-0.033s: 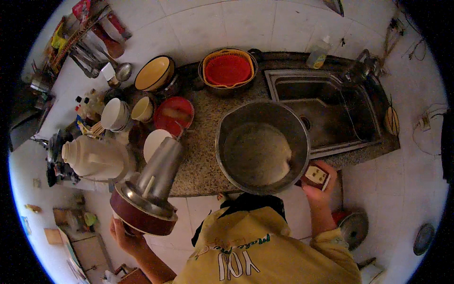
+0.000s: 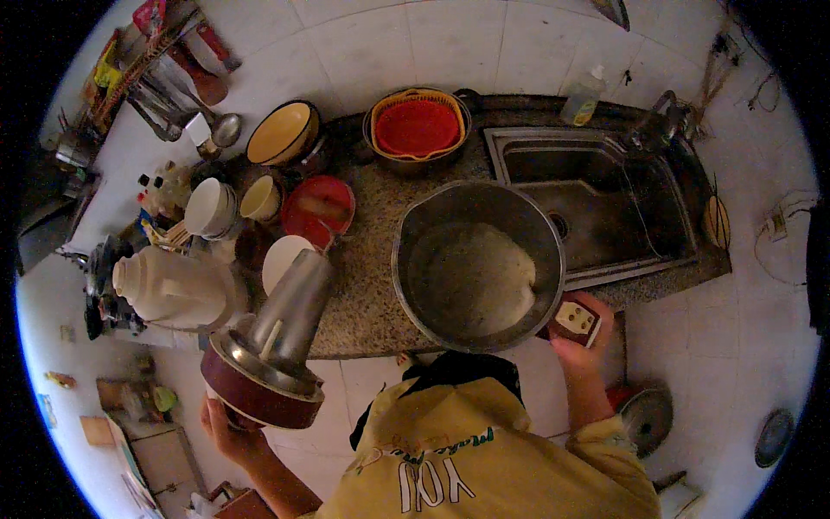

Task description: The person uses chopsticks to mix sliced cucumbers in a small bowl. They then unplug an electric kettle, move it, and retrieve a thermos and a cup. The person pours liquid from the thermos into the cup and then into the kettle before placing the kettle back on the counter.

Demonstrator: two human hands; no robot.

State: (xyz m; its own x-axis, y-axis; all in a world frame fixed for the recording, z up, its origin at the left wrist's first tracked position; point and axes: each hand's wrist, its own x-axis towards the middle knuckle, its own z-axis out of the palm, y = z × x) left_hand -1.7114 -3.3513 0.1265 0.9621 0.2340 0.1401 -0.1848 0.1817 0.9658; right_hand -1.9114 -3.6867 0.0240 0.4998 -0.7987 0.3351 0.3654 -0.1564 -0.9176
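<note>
My right hand is wrapped around the dark handle of a large round steel jug, which looks like a soy milk maker's. A pale socket with several holes shows on the handle's top. Cloudy, whitish liquid lies inside the jug, close to the counter's front edge. At left, my left hand grips the underside of the machine's dark red and steel head. Its metal cylinder points up and away from me, with a thin rod at the tip. The gripping fingers are partly hidden beneath the head.
A steel sink is set into the counter at right, with a soap bottle behind. Red and yellow baskets sit in a pot at the back. White bowls, a red plate and a large beige jug crowd the left.
The jug has shifted very slightly up and left, and the liquid's outline inside has moved. My left hand and the machine's head stay almost still.
</note>
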